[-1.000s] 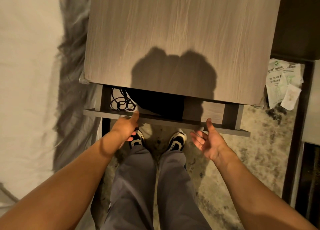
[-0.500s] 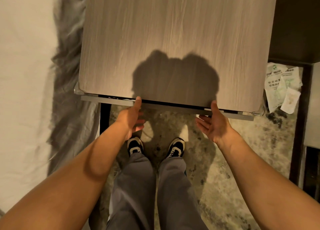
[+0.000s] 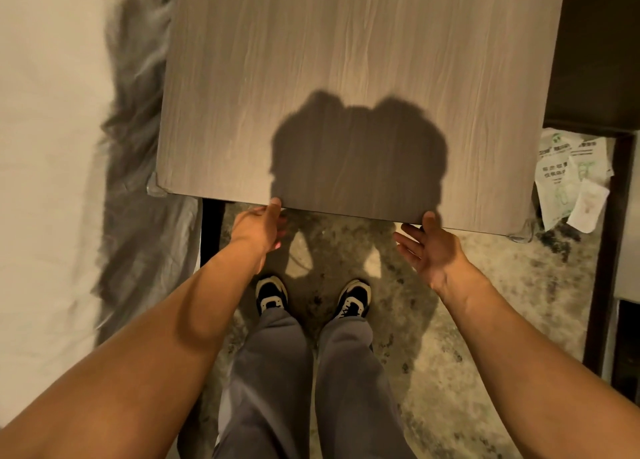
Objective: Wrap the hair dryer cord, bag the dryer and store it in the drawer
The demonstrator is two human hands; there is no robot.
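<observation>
A grey wood-grain nightstand (image 3: 346, 60) fills the upper middle of the head view. Its drawer is pushed fully in under the top, so the drawer front, the hair dryer, its bag and its cord are all hidden. My left hand (image 3: 258, 228) rests at the front edge of the nightstand, thumb tip touching the edge, fingers curled under. My right hand (image 3: 429, 247) is at the same front edge further right, palm up, fingers spread, thumb against the edge. Neither hand holds anything.
A bed with white sheet (image 3: 45, 147) and grey cover (image 3: 138, 216) lies close on the left. Printed white packets (image 3: 568, 181) lie on the floor to the right, beside dark furniture (image 3: 602, 268). My feet in black-and-white shoes (image 3: 272, 294) stand on mottled carpet.
The drawer, open a second ago with the black bag and coiled cord showing inside, has been pushed fully shut by both hands. The hands now sit at the nightstand's front edge.
</observation>
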